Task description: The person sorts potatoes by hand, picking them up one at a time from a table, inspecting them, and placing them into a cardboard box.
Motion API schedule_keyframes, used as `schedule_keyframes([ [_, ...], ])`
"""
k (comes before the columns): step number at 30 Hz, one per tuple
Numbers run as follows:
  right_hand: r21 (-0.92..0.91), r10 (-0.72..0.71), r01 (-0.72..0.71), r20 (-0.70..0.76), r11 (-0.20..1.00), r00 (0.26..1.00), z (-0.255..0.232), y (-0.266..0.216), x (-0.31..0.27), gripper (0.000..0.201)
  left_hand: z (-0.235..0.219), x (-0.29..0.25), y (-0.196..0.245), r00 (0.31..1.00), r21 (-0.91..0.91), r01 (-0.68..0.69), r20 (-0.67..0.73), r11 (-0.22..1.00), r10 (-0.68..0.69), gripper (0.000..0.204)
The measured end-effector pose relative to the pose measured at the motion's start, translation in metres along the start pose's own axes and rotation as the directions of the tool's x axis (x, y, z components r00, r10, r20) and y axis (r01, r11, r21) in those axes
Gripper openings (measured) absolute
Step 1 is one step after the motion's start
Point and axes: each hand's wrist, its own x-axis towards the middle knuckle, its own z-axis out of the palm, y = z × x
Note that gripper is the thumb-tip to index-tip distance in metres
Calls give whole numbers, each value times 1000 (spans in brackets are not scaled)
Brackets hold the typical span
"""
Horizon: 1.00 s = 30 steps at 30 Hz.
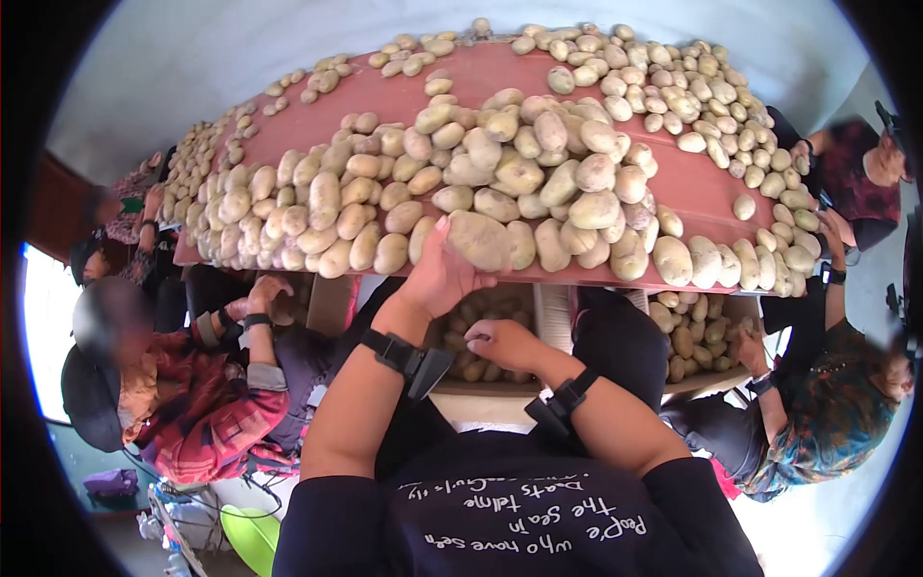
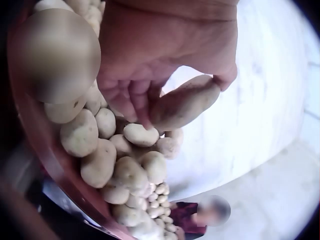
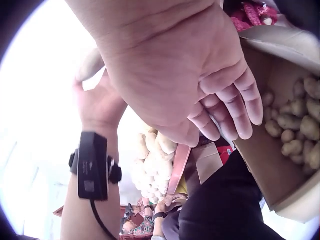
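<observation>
Head view shows the left hand (image 1: 440, 274) raised to the table's near edge, fingers and thumb curled round a large potato (image 1: 478, 238) that lies among the heap there. The right hand (image 1: 502, 342) hangs lower, loosely curled and holding nothing, above a cardboard box (image 3: 280, 180) partly filled with small potatoes. The red table (image 1: 317, 111) carries a broad potato pile (image 1: 500, 163) in the middle and more along its edges. Other seated people (image 1: 192, 385) work on both sides. A pale wall (image 1: 173, 58) rises behind.
</observation>
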Motion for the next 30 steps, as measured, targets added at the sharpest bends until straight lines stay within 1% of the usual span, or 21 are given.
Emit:
schedule_keyframes([
  [1,88,89,-94,62,992,994,-6,-11,-1,28,-7,-12,-2,998,-13,46,50,999,-45,67],
  [3,337,133,-156,89,928,987,-1,6,3,31,-14,-39,-11,998,198,32,-65,980,-19,70],
  [5,543,214,-243,117,804,970,-2,7,8,36,-19,-57,-17,988,426,69,-154,902,-3,68],
  [7,705,321,-332,155,627,934,-9,-11,4,41,-24,-72,-21,974,648,150,-225,747,0,61],
  [8,779,277,-314,187,543,942,-11,-19,2,43,-26,-78,-24,966,741,192,-258,643,10,57],
  [9,842,230,-299,215,448,949,-13,-28,-2,46,-21,-82,-28,946,722,253,-324,644,-9,60],
  [10,894,180,-286,236,346,955,-14,-32,-2,48,-21,-84,-33,957,838,230,-286,494,40,62],
  [11,906,119,-314,292,285,949,-14,-28,-1,43,-22,-86,-38,968,924,202,-240,326,80,65],
  [12,864,166,-306,260,400,951,-10,-25,-1,42,-24,-87,-41,977,975,168,-184,144,110,67],
  [13,809,207,-296,219,509,954,-6,-23,-2,41,-28,-86,-40,980,964,120,-153,237,124,63],
  [14,740,240,-286,171,609,956,-2,-21,-2,42,-32,-84,-36,967,957,150,-194,249,163,60],
  [15,662,373,-368,142,653,917,-2,-29,-3,44,-36,-79,-28,951,949,177,-232,260,202,56],
  [16,533,360,-351,92,770,928,-2,-27,-3,43,-41,-73,-18,932,943,199,-267,268,245,53],
  [17,385,337,-327,43,863,940,-1,-22,-3,43,-46,-65,-7,895,915,218,-326,339,304,42],
  [18,226,306,-298,-1,927,952,2,-15,-4,42,-53,-59,5,864,915,206,-337,348,374,37],
  [19,124,165,-153,-95,981,982,7,-4,-3,41,-67,-52,16,844,919,175,-324,352,428,36],
  [20,54,128,-123,-99,991,987,12,7,-1,41,-81,-42,25,821,923,143,-312,356,478,34],
  [23,-142,28,-44,-113,989,993,16,18,-3,37,-108,-7,53,784,945,179,-305,273,541,33],
  [26,-254,133,-123,24,959,991,11,9,-4,32,-113,29,75,795,972,234,-203,20,572,36],
  [27,-245,124,-106,59,964,990,10,5,-5,33,-111,42,79,783,952,305,-240,-19,575,39],
  [30,-243,69,-35,131,969,989,11,-1,-7,34,-104,70,80,793,830,481,-275,-282,544,32],
])
